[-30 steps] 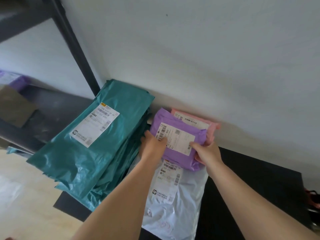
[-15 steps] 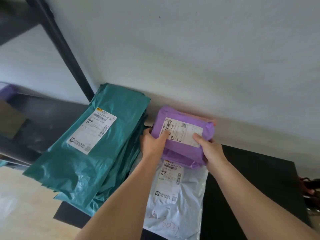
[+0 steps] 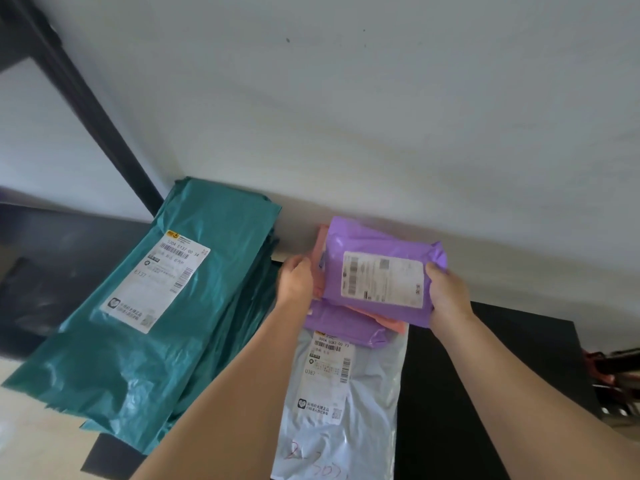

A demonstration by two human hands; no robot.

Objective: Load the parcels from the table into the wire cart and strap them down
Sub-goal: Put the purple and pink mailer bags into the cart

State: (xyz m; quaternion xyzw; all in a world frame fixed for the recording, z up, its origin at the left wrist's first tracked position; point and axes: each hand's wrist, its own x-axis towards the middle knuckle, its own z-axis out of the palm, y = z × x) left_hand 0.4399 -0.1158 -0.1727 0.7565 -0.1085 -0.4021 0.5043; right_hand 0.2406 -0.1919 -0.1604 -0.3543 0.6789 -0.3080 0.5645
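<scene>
A purple parcel point(image 3: 384, 268) with a white label is lifted off the stack near the wall. My right hand point(image 3: 446, 292) grips its right end. My left hand point(image 3: 298, 282) holds the left edge of the small stack, where a pink parcel point(image 3: 320, 258) shows. Under them lie another purple parcel point(image 3: 346, 323) and a pale grey mailer point(image 3: 346, 410) with a label, flat on the black table point(image 3: 485, 393). A stack of teal mailers point(image 3: 145, 323) lies to the left. No wire cart is in view.
A white wall rises right behind the parcels. A black shelf post point(image 3: 86, 116) slants at the upper left, with a dark shelf point(image 3: 52, 254) beside the teal stack. Red and black items point(image 3: 616, 372) sit at the table's right edge.
The top purple parcel has risen and shifted right in my hands, uncovering the pink parcel's left edge and the second purple parcel below. My right hand moved right with it.
</scene>
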